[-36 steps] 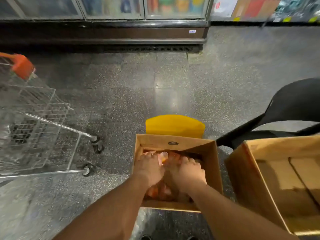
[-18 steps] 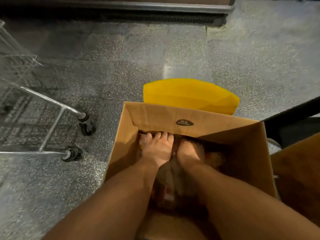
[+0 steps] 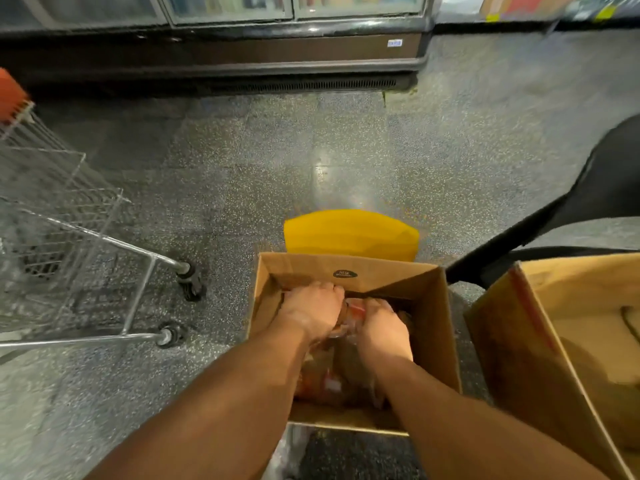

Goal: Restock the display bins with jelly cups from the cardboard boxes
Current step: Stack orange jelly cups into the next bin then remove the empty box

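I take the open cardboard box in the middle of my view as the landmark. Both hands are down inside it. My left hand sits toward the far wall of the box, knuckles up and fingers curled under, gripping something clear and crinkled that I read as a pack of jelly cups. My right hand is just beside it on the same bundle, fingers curled down out of sight; I judge it is gripping the wrap too, though the fingertips are hidden. More reddish-orange cups lie lower in the box, nearer my body, blurred under plastic.

Beyond the far wall of the box is a yellow stool or bin, touching or nearly so; I cannot tell which. To the right of the box stands a second cardboard box, open, with a black chair behind it. Well to the left of the box is a wire shopping cart. No display bin is in view.

The risks, as I judge them: the wrap is thin and slippery, so a lift by pinched plastic alone could tear it and spill cups back down. The bundle could also snag on the box wall coming up, tipping the box off whatever it rests on. I'd want a hand under the load.
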The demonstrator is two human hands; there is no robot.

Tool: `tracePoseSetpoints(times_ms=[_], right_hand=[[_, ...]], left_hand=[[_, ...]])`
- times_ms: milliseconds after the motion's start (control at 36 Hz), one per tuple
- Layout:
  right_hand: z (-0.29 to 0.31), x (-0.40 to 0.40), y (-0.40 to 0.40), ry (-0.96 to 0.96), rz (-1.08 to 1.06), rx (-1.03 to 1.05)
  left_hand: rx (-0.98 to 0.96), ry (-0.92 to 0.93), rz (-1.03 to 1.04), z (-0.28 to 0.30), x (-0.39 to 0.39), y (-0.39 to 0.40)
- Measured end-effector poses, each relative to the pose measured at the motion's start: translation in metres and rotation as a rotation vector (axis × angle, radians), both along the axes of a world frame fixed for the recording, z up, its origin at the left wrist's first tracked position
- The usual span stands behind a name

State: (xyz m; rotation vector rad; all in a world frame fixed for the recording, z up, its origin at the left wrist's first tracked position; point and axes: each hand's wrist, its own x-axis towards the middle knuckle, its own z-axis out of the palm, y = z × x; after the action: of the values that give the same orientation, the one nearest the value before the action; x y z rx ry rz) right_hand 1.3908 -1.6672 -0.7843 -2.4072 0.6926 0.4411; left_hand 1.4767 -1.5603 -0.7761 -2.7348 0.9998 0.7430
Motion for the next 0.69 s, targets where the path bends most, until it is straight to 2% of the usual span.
tracePoseSetpoints(times_ms=[139, 361, 556, 694], right_hand=[[0.109, -0.013, -0.012, -0.074, 0.001, -0.042], [0.331, -0.047, -0.043, -0.307, -0.124, -0.124], [0.505, -0.126, -0.050, -0.482, -0.359, -0.284], [0.605, -0.205, -0.048, -0.520, -0.567, -0.441]], left_hand=[[-0.043, -0.154, -0.030, 0.116, -0.003, -0.019], [-0.204, -0.280, -0.046, 0.335, -0.022, -0.053], [-0.408, -0.352, -0.222, 0.511, -0.073, -0.082], [-0.536, -0.366, -0.392, 0.617, -0.141, -0.101]])
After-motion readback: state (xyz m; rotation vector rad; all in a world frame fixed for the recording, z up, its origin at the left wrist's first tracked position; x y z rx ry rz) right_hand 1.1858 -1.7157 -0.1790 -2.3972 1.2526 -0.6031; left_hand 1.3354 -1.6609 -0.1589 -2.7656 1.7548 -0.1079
